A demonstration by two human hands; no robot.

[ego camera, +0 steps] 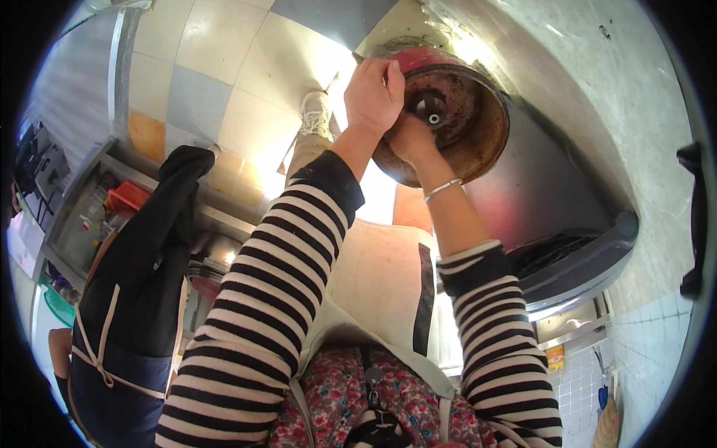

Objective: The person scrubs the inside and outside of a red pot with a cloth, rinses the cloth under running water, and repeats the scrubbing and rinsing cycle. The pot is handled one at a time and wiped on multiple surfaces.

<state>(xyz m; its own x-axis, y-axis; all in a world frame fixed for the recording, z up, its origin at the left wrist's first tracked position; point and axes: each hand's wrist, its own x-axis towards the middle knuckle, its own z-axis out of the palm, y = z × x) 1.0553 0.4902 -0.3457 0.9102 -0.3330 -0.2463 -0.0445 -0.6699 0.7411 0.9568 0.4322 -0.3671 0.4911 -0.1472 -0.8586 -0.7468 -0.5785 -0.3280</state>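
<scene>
A round red vessel (469, 147), with a brown-stained inside, is tipped so that its mouth faces me. At its bottom lies a small round metal part with a pale ring (433, 119). My left hand (374, 92) grips the vessel's upper left rim, thumb uppermost. Inside the mouth, my right hand (411, 139) reaches toward the left inner wall; its fingers are hidden, so whether they hold anything cannot be told. A bracelet (442, 190) circles the right wrist.
A large dark grey bin (582, 269) with black lining stands at right, beside a pale wall (627, 112). At left is a person in black trousers (151, 241), near a metal sink (78, 235) holding a red basket (127, 196). A sneaker (315, 115) rests on the tiled floor (199, 101).
</scene>
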